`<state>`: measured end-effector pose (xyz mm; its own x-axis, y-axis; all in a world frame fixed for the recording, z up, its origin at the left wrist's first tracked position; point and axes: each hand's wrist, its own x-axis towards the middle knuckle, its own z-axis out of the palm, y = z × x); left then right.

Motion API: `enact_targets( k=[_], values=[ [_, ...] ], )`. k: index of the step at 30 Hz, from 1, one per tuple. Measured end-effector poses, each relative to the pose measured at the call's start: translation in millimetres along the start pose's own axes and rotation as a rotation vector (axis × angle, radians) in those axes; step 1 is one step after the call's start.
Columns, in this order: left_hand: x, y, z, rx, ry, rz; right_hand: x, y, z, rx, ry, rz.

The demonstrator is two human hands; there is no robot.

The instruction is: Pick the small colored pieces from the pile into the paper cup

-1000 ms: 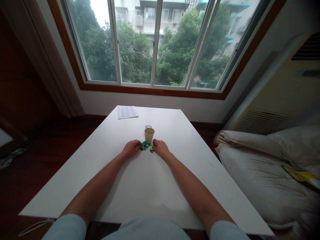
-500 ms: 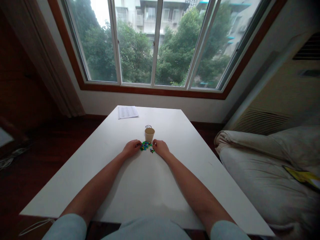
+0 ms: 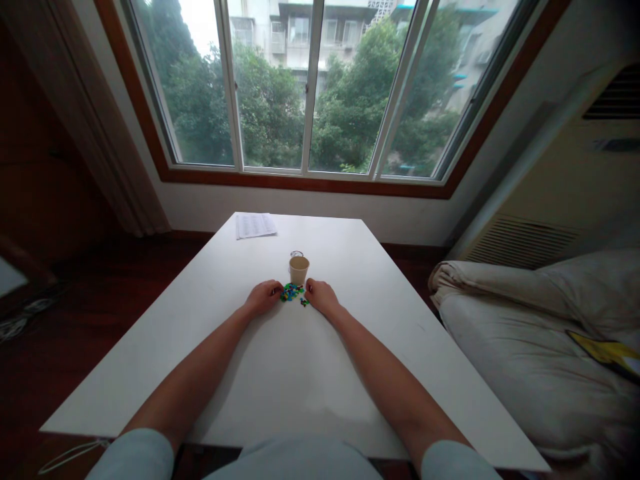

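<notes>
A pile of small blue, green and dark beads or pieces (image 3: 291, 292) lies on the white table (image 3: 300, 373), too small to name surely. Right behind it stands a tan paper cup (image 3: 299, 269), upright with its mouth facing up. At the pile's left edge rests my left hand (image 3: 265, 296), its fingers curled in; whether anything is in them is hidden. My right hand (image 3: 321, 295) is on the other side, fingers bent and pressed together beside the cup's base. A little cluster of the same pieces (image 3: 305, 303) lies apart, close to my right fingertips.
Behind the cup lies a thin dark loop (image 3: 297, 253), perhaps a cord. Printed paper sheets (image 3: 256, 225) sit at the table's far left corner. To the right is a couch with a pale cover (image 3: 505, 333). A window (image 3: 310, 93) fills the wall ahead.
</notes>
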<state>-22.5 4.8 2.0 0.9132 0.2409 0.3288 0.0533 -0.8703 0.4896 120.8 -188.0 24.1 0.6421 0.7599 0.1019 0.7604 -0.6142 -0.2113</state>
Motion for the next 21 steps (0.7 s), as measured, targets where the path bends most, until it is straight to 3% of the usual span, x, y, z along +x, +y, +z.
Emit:
enact_targets(
  k=[15, 21],
  values=[
    [0.7, 3.0, -0.6, 0.002, -0.012, -0.021, 3.6, 5.1, 6.0, 0.061, 0.014, -0.04],
    [1.5, 1.0, 0.2, -0.003, -0.017, -0.018, 4.3, 10.1, 10.5, 0.17, 0.112, -0.047]
  ],
)
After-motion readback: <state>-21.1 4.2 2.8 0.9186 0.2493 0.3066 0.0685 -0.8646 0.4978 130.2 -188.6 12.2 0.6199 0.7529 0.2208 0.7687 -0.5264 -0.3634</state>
